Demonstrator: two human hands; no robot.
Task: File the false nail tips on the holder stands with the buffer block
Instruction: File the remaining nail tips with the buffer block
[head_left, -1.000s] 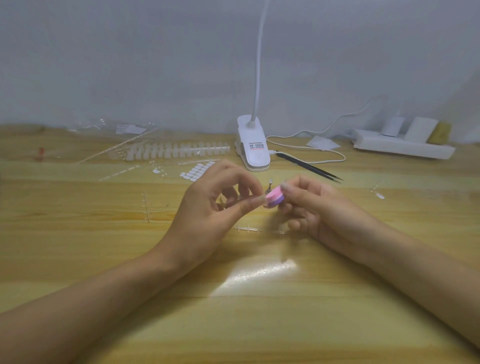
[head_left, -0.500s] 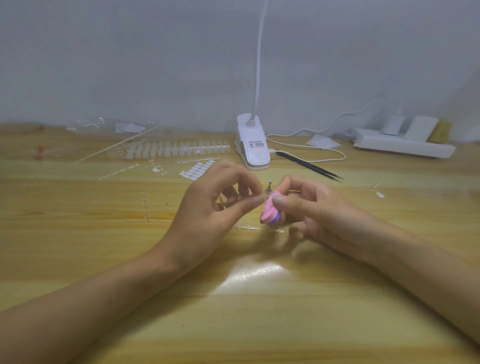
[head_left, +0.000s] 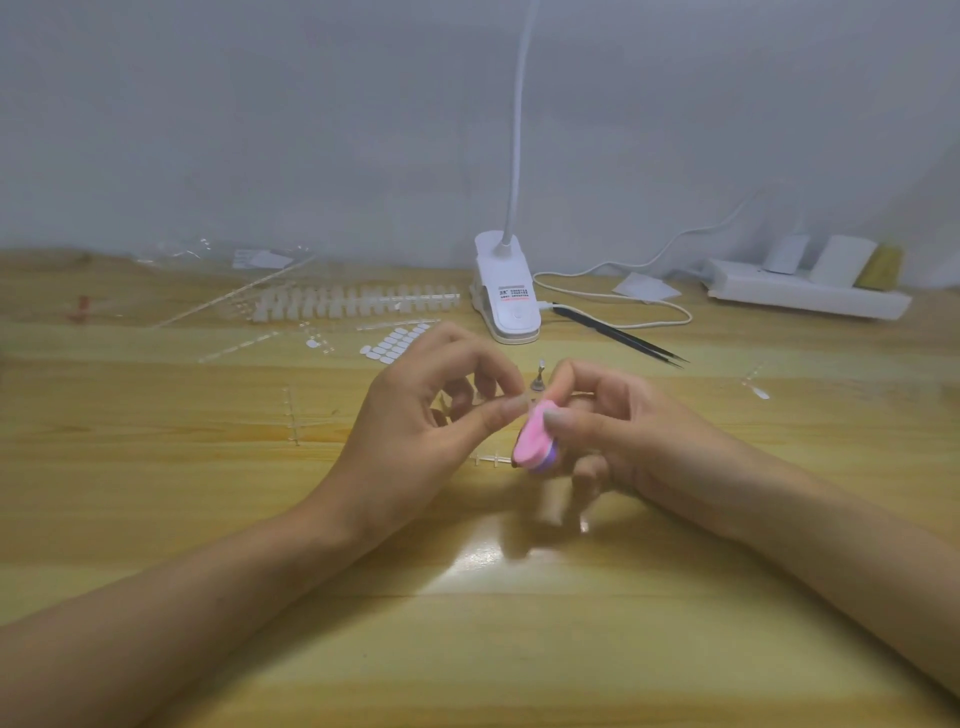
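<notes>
My right hand (head_left: 618, 436) grips a pink and purple buffer block (head_left: 532, 441) between thumb and fingers, tilted with its pink face toward the left. My left hand (head_left: 431, 421) pinches something small between thumb and forefinger right at the block's upper edge; the pinched item is too small to make out. A small metal holder stand (head_left: 537, 378) stands upright on the wooden table (head_left: 467, 623) just behind the two hands. Rows of clear false nail tips (head_left: 353, 300) lie further back on the left.
A white clip lamp (head_left: 506, 299) stands behind the hands, with black tweezers (head_left: 618, 335) to its right. A white power strip (head_left: 805, 293) lies at the back right. Small white adhesive tabs (head_left: 392, 344) and clear plastic sprue strips (head_left: 292, 413) are scattered at left.
The buffer block has swung downward in my right hand, from nearly level to tilted with its lower end down. My left hand has stayed in place.
</notes>
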